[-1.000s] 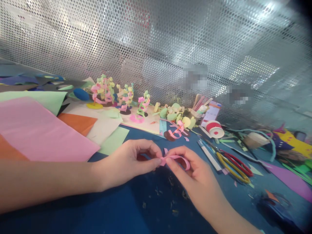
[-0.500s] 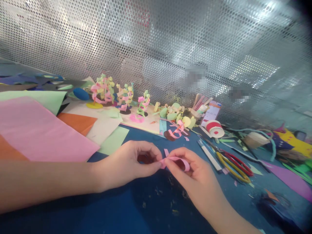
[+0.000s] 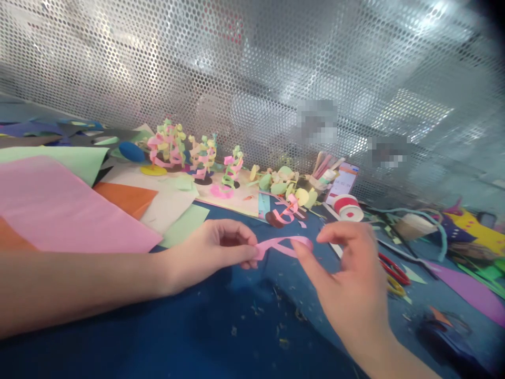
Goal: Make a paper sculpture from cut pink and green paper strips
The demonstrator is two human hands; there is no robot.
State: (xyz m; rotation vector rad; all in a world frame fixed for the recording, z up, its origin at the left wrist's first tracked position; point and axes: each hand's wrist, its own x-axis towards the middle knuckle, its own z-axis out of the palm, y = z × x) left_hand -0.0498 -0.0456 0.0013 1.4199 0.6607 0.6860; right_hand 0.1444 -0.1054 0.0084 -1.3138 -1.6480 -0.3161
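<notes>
A looped pink paper strip hangs above the blue table, its left end pinched between the thumb and fingers of my left hand. My right hand is spread at the loop's right end, thumb tip against or very near the paper and index finger raised away from it. Just behind the strip lies a brown disc with a curled pink strip. Further back stand paper spiral models in pink, green and yellow.
Pink, green and orange sheets cover the left side. At the right are scissors with red handles, a red-and-white spool, a phone and a purple piece. A perforated metal screen rises behind.
My right hand has moved right and opened, its fingers parting from the strip's crossing point. The loop now shows wider and longer. My left hand keeps its pinch, slightly higher and further left.
</notes>
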